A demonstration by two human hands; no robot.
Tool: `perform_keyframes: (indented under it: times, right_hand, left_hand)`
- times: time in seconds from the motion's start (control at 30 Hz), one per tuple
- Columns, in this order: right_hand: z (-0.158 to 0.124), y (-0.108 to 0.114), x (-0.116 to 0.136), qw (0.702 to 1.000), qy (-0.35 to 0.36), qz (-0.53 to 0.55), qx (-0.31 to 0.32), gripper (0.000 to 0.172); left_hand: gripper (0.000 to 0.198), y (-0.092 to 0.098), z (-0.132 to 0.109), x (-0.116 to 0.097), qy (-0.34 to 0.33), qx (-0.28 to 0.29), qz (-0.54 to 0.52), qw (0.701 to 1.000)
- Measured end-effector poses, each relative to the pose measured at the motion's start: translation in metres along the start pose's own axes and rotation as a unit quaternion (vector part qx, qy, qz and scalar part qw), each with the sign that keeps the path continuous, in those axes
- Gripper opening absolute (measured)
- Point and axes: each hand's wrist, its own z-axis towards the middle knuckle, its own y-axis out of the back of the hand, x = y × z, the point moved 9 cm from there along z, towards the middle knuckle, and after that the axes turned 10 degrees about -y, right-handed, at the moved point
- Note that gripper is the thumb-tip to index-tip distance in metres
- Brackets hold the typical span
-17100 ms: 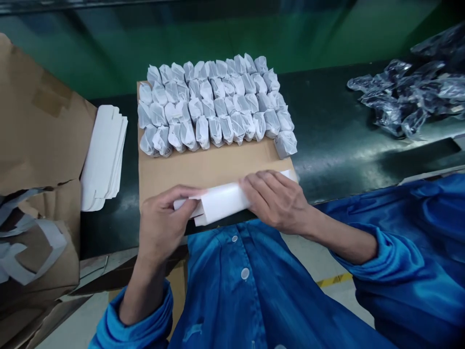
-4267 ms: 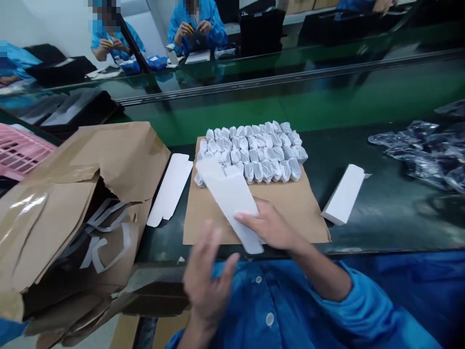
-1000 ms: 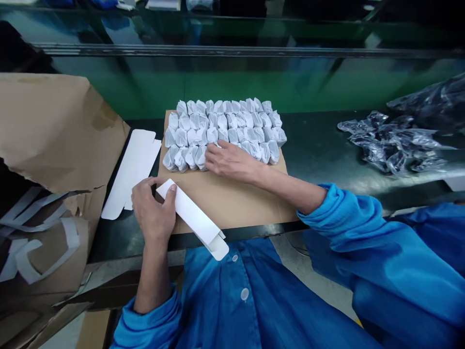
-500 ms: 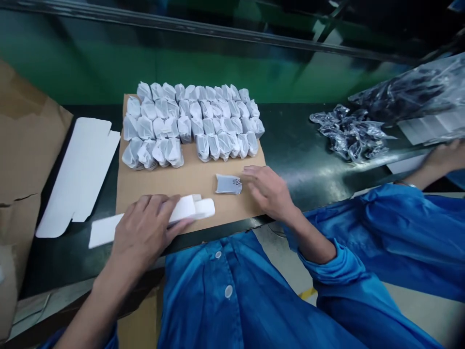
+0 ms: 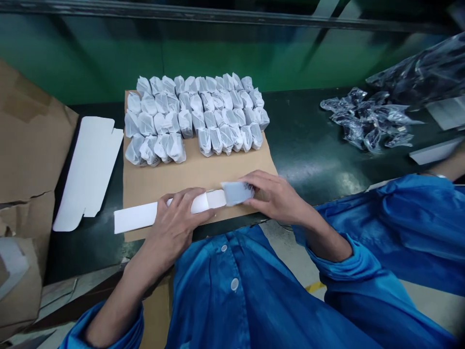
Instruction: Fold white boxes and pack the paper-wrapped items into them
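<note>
My left hand [image 5: 181,211] is closed around a long white carton [image 5: 136,217], with an end flap sticking out on its right. Between the fingertips and thumb of my right hand [image 5: 272,196] is a small item in a frosted plastic bag [image 5: 235,193] with dark print at one end. The bagged item's left end is right at the carton's flap; I cannot tell whether it has entered. Both are held low over a brown cardboard sheet [image 5: 203,169]. Several rows of similar wrapped items [image 5: 156,123] stand on the sheet's far part.
Flat white carton blanks [image 5: 89,167] lie to the left, beside a large brown cardboard box [image 5: 32,131]. At right are clear bags with dark contents [image 5: 366,118]. A co-worker's hand [image 5: 454,162] and blue sleeve reach in at the right edge.
My right hand has taken hold of the bagged item and lifted it off the sheet toward the carton. My left hand has moved right with the carton, now lined up with it.
</note>
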Motion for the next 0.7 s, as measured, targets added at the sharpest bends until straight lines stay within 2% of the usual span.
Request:
perform_keyframes:
  times: [0.1, 0.2, 0.27, 0.33, 0.4, 0.47, 0.53, 0.57, 0.6, 0.63, 0.7]
  right_hand:
    - [0.002, -0.021, 0.021, 0.997, 0.05, -0.016, 0.062, 0.036]
    - [0.011, -0.043, 0.034, 0.995, 0.05, -0.078, 0.043, 0.032]
    - [0.012, -0.055, 0.041, 0.997, 0.036, -0.07, 0.015, 0.04]
    - [0.01, -0.06, 0.046, 1.0, 0.016, 0.012, -0.02, 0.052]
    - [0.008, -0.067, 0.046, 0.986, -0.017, 0.163, -0.025, 0.06]
    - [0.01, -0.078, 0.042, 0.941, -0.064, 0.333, -0.004, 0.059]
    - [0.016, -0.087, 0.037, 0.884, -0.113, 0.454, 0.01, 0.053]
    - [0.02, -0.086, 0.034, 0.864, -0.132, 0.486, 0.005, 0.051]
    - [0.023, -0.08, 0.029, 0.857, -0.148, 0.493, -0.006, 0.05]
    - [0.024, -0.068, 0.022, 0.866, -0.161, 0.473, -0.024, 0.048]
    - [0.02, -0.025, -0.002, 0.912, -0.174, 0.363, -0.079, 0.041]
  left_hand:
    - [0.046, 0.001, -0.001, -0.006, -0.042, -0.01, 0.013, 0.999]
    - [0.043, 0.005, -0.001, -0.009, -0.061, -0.023, 0.027, 0.997]
    - [0.04, 0.009, -0.003, -0.008, -0.049, -0.043, 0.043, 0.997]
    - [0.038, 0.012, -0.004, -0.007, -0.041, -0.064, 0.053, 0.996]
    - [0.039, 0.012, -0.005, -0.01, -0.042, -0.082, 0.058, 0.994]
    - [0.041, 0.009, -0.004, -0.015, -0.045, -0.101, 0.066, 0.992]
    - [0.037, 0.011, -0.001, -0.024, -0.043, -0.136, 0.082, 0.986]
    - [0.033, 0.014, 0.001, -0.029, -0.042, -0.157, 0.089, 0.983]
    - [0.031, 0.019, 0.002, -0.034, -0.046, -0.177, 0.092, 0.979]
    - [0.03, 0.025, 0.001, -0.038, -0.052, -0.193, 0.091, 0.976]
    - [0.033, 0.044, -0.007, -0.036, -0.053, -0.227, 0.097, 0.968]
